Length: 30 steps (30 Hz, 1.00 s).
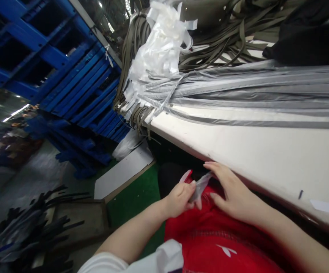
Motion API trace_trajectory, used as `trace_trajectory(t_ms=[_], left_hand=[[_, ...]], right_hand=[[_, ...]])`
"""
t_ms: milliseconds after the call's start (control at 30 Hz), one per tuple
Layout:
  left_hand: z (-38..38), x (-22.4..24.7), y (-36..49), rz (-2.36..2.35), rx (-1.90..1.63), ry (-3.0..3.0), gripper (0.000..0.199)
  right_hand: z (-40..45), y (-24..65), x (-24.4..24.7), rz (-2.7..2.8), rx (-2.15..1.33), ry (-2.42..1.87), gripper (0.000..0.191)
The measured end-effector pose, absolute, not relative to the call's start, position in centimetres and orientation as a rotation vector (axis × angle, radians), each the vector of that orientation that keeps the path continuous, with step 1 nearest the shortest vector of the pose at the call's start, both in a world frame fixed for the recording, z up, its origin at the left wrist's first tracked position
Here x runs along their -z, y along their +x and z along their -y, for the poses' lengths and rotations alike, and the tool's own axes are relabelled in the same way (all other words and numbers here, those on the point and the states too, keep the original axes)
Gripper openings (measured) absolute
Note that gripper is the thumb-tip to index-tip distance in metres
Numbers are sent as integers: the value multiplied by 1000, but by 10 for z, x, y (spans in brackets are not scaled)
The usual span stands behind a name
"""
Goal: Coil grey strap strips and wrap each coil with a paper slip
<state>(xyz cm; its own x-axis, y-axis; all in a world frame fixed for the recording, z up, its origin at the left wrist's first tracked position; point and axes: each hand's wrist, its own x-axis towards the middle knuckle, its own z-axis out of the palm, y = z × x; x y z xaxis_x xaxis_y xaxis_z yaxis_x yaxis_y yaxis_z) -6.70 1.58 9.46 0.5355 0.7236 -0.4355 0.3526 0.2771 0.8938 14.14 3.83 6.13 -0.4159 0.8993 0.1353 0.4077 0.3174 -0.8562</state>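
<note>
My left hand (180, 199) is closed, pinching a thin, translucent grey strip (202, 187) between thumb and fingers. The short piece of strip slants up from this grip toward my right hand (235, 193). There, thumb and fingers are spread apart, and the strip's far end lies close to the fingers; whether it touches them I cannot tell. Both hands are over a red apron (218, 235) at my lap, just beside the table's front edge. Long grey strips (238, 93) of similar colour lie across the white table (266, 146).
A bundle of white, shiny strips (164, 45) is heaped at the table's left end. Olive straps (227, 49) and black fabric (309, 38) lie behind. Blue pallets (76, 87) lean at the left. A white board (124, 170) rests on the green floor (136, 193), and dark strips (19, 227) lie lower left.
</note>
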Motion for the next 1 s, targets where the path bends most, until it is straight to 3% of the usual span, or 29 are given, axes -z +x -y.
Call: trace_trajectory(t_ms=[67, 167, 233, 367, 433, 533, 600, 700, 767, 867, 1000], left_hand=[[-11, -106, -65, -935, -322, 1018, 73], [-5, -128, -63, -794, -436, 811, 72], [-8, -143, -64, -794, -705, 816, 72], [-34, -154, -80, -1126, -1563, 1343, 54], [-51, -147, -97, -1308, -1680, 1943, 48], [-62, -124, -117, -1307, -1164, 2769, 55], [-57, -109, -116, -1261, -769, 2866, 62], [-40, -102, -99, -1338, -353, 2301, 71], [-30, -108, -85, -1277, -178, 1650, 75], [-22, -122, -72, -966, -124, 917, 75], [-24, -134, -71, -736, -191, 664, 68]], right_hand=[[-30, 129, -57, 2076, -988, -993, 70], [-26, 113, -53, 2107, -1202, -867, 50], [-26, 106, -55, 2107, -1461, -738, 38], [-16, 108, -74, 2042, -1935, -527, 28], [-12, 120, -83, 1938, -2106, -520, 31], [-20, 144, -87, 1712, -2165, -641, 45], [-33, 155, -82, 1674, -1956, -867, 46], [-44, 157, -71, 1810, -1222, -1236, 42], [-40, 148, -67, 1936, -854, -1229, 56], [-25, 131, -65, 2111, -869, -997, 66], [-18, 125, -60, 2036, -1086, -1003, 70]])
